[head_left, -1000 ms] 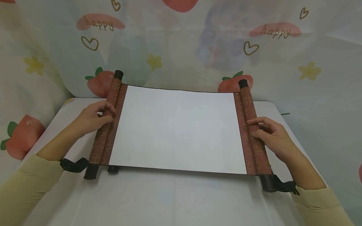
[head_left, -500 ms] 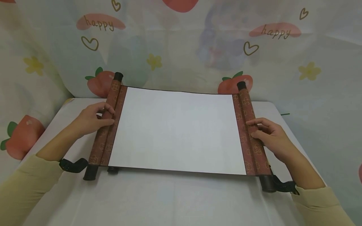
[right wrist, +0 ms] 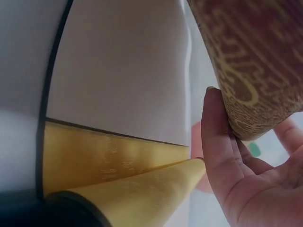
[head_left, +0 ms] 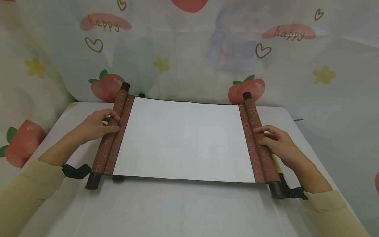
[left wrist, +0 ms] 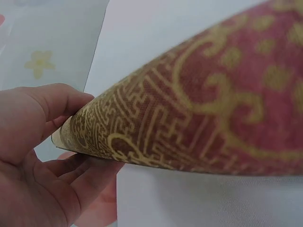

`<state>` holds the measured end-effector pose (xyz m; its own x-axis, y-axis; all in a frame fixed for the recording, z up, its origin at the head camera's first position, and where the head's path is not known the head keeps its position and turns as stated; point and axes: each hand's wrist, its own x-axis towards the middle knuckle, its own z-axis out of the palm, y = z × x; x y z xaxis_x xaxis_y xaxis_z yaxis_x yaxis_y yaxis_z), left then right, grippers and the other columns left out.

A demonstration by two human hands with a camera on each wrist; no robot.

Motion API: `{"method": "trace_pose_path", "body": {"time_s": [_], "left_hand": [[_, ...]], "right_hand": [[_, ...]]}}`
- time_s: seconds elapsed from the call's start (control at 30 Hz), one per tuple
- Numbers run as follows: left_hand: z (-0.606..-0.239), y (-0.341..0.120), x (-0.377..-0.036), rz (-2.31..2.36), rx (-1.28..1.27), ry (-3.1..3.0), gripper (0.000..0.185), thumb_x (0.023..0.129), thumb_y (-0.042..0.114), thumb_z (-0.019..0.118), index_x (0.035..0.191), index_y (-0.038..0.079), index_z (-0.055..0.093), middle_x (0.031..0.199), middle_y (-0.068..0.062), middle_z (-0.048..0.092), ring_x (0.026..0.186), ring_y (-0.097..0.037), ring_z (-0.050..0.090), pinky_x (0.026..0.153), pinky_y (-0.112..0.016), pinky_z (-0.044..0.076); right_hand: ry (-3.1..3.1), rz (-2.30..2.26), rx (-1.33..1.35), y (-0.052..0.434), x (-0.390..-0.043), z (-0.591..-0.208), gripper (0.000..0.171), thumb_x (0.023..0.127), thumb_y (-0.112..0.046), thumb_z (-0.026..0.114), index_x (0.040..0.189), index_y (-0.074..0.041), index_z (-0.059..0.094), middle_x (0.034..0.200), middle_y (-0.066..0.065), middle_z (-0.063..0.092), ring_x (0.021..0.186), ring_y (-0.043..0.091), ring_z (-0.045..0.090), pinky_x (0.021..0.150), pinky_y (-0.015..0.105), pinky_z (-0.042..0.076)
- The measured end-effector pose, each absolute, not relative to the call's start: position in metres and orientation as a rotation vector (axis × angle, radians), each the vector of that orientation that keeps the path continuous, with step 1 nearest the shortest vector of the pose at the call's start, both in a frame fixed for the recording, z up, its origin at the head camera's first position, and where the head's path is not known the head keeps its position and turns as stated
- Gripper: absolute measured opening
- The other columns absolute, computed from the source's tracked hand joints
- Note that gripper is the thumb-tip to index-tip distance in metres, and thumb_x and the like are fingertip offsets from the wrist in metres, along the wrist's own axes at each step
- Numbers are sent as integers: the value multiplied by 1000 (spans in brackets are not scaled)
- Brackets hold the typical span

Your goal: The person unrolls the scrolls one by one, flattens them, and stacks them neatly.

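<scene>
a white table [head_left: 183, 210] stands against a curtain [head_left: 189, 42] printed with strawberries, hearts and the word "happy". across the middle of the table lies a scroll [head_left: 185, 140], spread wide with its blank white sheet facing up and a red-and-gold brocade roll at each end. judging by how it lies, most of the sheet is open; some length remains wound on both rolls, the right one seeming a little thicker.

the left hand [head_left: 96, 125] curls its fingers over the left roll [head_left: 113, 131] near its middle, thumb on the near side, gripping it. the left wrist view shows that hand [left wrist: 33, 156] pinching the patterned cloth [left wrist: 199, 109] close up.

the right hand [head_left: 276, 144] curls over the right roll [head_left: 254, 141] in the same way. the right wrist view shows its fingers [right wrist: 222, 156] under the brocade, with a yellow backing [right wrist: 113, 161] wound beneath.

black end caps [head_left: 93, 181] stick out of the rolls. there are no containers in view.
</scene>
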<state>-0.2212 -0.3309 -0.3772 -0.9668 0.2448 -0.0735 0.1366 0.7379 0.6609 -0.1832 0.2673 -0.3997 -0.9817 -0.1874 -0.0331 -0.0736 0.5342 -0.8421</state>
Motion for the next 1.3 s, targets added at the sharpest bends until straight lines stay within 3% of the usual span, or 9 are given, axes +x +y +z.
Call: {"method": "trace_pose_path", "body": {"time_s": [0.2, 0.33, 0.63, 0.97, 1.3], "left_hand": [[-382, -332, -228, 1049, 317, 2773, 30, 94, 15, 68, 119, 5, 56, 129, -19, 53, 127, -43, 47, 94, -52, 44], [-383, -332, -233, 1042, 308, 2765, 32, 94, 16, 67, 121, 4, 55, 133, -21, 50, 128, -44, 45, 93, -53, 44], [-382, -334, -243, 1036, 326, 2775, 32, 95, 16, 67, 122, 3, 55, 132, -21, 50, 127, -45, 45, 88, -51, 45], [-393, -340, -251, 1029, 303, 2722, 32, 97, 16, 64, 124, 2, 54, 140, -23, 45, 130, -48, 43, 89, -51, 46], [-405, -338, -253, 979, 328, 2733, 30, 97, 16, 64, 123, 2, 55, 140, -24, 45, 129, -48, 44, 89, -50, 46]], "right_hand": [[2634, -1393, -177, 264, -194, -407, 36, 103, -18, 50, 137, -6, 49, 141, 30, 46, 109, 35, 57, 80, 37, 53], [2633, -1362, -135, 262, -201, -410, 38, 102, -17, 49, 139, -8, 49, 142, 30, 45, 112, 41, 54, 81, 40, 51], [2630, -1290, -113, 256, -215, -413, 40, 99, -14, 50, 139, -9, 52, 145, 26, 42, 117, 38, 48, 86, 40, 45], [2605, -1269, -146, 251, -223, -418, 40, 99, -14, 51, 139, -8, 51, 140, 26, 47, 106, 32, 44, 77, 37, 43], [2624, -1202, -199, 249, -225, -421, 39, 99, -13, 52, 138, -6, 53, 140, 24, 49, 106, 33, 51, 79, 36, 46]]}}
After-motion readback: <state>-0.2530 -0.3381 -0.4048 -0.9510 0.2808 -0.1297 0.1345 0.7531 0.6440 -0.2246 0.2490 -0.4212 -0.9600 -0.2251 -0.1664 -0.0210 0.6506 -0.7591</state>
